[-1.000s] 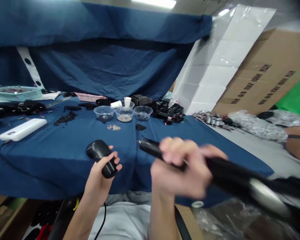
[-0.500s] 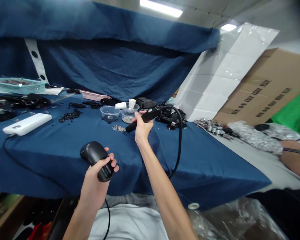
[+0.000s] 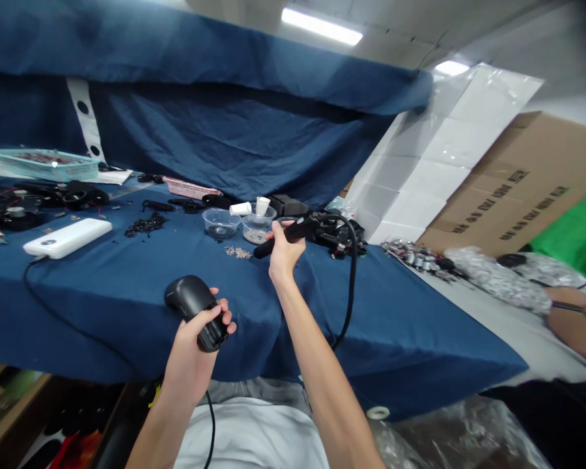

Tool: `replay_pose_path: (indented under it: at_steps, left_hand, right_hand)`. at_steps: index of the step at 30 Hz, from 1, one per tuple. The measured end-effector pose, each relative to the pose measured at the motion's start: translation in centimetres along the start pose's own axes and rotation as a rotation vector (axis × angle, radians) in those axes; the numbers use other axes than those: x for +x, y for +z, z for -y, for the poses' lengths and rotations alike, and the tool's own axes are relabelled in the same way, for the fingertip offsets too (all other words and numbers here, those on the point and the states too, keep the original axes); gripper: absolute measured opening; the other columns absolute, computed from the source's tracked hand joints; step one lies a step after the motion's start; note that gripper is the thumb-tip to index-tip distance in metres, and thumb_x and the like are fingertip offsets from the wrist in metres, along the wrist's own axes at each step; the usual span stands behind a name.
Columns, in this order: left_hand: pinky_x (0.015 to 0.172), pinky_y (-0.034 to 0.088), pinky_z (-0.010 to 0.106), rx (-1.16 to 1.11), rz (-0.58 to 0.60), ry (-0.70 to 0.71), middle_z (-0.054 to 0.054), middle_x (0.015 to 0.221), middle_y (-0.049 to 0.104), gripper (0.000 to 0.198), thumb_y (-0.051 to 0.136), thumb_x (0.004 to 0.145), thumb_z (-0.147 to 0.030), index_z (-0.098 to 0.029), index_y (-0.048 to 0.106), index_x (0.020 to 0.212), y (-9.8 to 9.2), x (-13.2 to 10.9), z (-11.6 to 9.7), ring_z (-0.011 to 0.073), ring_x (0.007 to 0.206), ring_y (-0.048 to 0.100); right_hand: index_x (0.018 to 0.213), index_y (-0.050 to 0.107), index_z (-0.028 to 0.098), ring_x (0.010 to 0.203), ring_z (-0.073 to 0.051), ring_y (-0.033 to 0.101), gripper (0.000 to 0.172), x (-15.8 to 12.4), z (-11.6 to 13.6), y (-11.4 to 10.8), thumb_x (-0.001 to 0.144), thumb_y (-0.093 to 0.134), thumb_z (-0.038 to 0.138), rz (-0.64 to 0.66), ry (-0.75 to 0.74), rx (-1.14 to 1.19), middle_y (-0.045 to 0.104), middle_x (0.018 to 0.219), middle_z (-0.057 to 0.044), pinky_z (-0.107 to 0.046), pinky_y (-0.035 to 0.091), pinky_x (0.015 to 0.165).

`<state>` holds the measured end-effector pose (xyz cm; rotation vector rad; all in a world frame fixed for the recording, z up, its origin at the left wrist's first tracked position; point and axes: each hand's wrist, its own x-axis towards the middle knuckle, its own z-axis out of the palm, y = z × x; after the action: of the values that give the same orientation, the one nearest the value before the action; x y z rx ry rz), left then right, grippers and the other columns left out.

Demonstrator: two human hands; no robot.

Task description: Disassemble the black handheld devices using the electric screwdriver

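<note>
My left hand (image 3: 200, 342), low at the table's front edge, is closed around a black plastic housing (image 3: 191, 301) with a rounded far end and an open recess near my fingers. My right hand (image 3: 286, 254) grips a black corded electric screwdriver (image 3: 300, 228), its front end pointing down and left. That end is beside a small pile of silvery screws (image 3: 237, 252) on the blue cloth. Just behind the pile stands a clear plastic bowl (image 3: 254, 231) with more small metal pieces. To its left is another clear bowl (image 3: 221, 223) with dark bits inside.
A white power bank (image 3: 68, 238) with a cable lies at left, near a heap of black screws (image 3: 145, 225). Two paper cups (image 3: 262, 206) are among the bowls. Black parts (image 3: 336, 236) lie behind the screwdriver. Another person's arm (image 3: 573, 319) shows at far right.
The view has shifted slightly, so everything appears a little further right. Both hands keep the same hold, and the screwdriver's front end stays beside the silvery screws.
</note>
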<state>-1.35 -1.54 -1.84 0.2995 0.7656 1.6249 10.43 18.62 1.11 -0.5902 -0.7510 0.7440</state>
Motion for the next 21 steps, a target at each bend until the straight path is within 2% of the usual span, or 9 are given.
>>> replay_pose_path:
  at_steps: [4, 7, 11, 15, 18, 21]
  left_hand:
    - [0.069, 0.058, 0.029, 0.021, -0.008, 0.033, 0.003, 0.09, 0.073, 0.059, 0.099, 0.062, -0.021, -0.019, 0.067, 0.111, -0.2, 0.4, 0.3, 0.0151, 0.075, 0.063]
    - [0.074, 0.06, 0.03, 0.054, -0.014, 0.071, 0.004, 0.096, 0.078, 0.064, 0.102, 0.063, -0.026, -0.019, 0.068, 0.116, -0.3, 0.8, 0.9, 0.0164, 0.081, 0.068]
    - [0.087, 0.062, 0.033, 0.133, -0.009, 0.15, 0.007, 0.11, 0.084, 0.07, 0.106, 0.065, -0.032, -0.021, 0.068, 0.122, 0.1, 1.6, 1.5, 0.0178, 0.09, 0.073]
    - [0.091, 0.062, 0.039, 0.244, 0.052, 0.185, 0.011, 0.114, 0.086, 0.07, 0.107, 0.066, -0.039, -0.019, 0.068, 0.121, 1.0, 2.5, 1.6, 0.0222, 0.093, 0.078]
    - [0.086, 0.062, 0.039, 0.339, 0.11, 0.171, 0.011, 0.105, 0.086, 0.068, 0.107, 0.065, -0.041, -0.017, 0.071, 0.117, 1.4, 3.2, 1.7, 0.0235, 0.087, 0.078]
    - [0.082, 0.061, 0.037, 0.414, 0.151, 0.171, 0.005, 0.09, 0.082, 0.063, 0.105, 0.066, -0.039, -0.016, 0.074, 0.115, 1.6, 3.5, 1.8, 0.0211, 0.079, 0.076]
  right_hand:
    - [0.095, 0.058, 0.024, 0.056, -0.011, 0.058, 0.043, -1.3, 3.0, -0.8, 0.071, 0.091, 0.039, -0.067, -0.001, 0.1, 0.059, 0.058, 0.014, -0.03, 0.056, 0.073]
    - [0.095, 0.055, 0.025, 0.054, -0.008, 0.053, 0.043, -3.5, 6.5, -2.2, 0.073, 0.09, 0.039, -0.073, 0.038, 0.179, 0.052, 0.06, 0.016, -0.031, 0.061, 0.081]
    - [0.095, 0.052, 0.026, 0.053, -0.005, 0.049, 0.042, -6.3, 10.2, -3.9, 0.077, 0.089, 0.037, -0.08, 0.091, 0.248, 0.044, 0.062, 0.017, -0.028, 0.061, 0.082]
    - [0.094, 0.051, 0.026, 0.051, -0.005, 0.047, 0.042, -7.3, 11.1, -4.8, 0.078, 0.088, 0.035, -0.114, 0.12, 0.285, 0.041, 0.063, 0.016, -0.027, 0.061, 0.08]
    - [0.093, 0.051, 0.026, 0.051, -0.005, 0.047, 0.042, -7.1, 10.9, -5.1, 0.077, 0.089, 0.034, -0.126, 0.141, 0.312, 0.041, 0.063, 0.016, -0.027, 0.061, 0.08]
    - [0.093, 0.051, 0.026, 0.051, -0.005, 0.047, 0.042, -6.8, 10.8, -5.2, 0.076, 0.089, 0.034, -0.143, 0.156, 0.336, 0.041, 0.062, 0.016, -0.027, 0.061, 0.08]
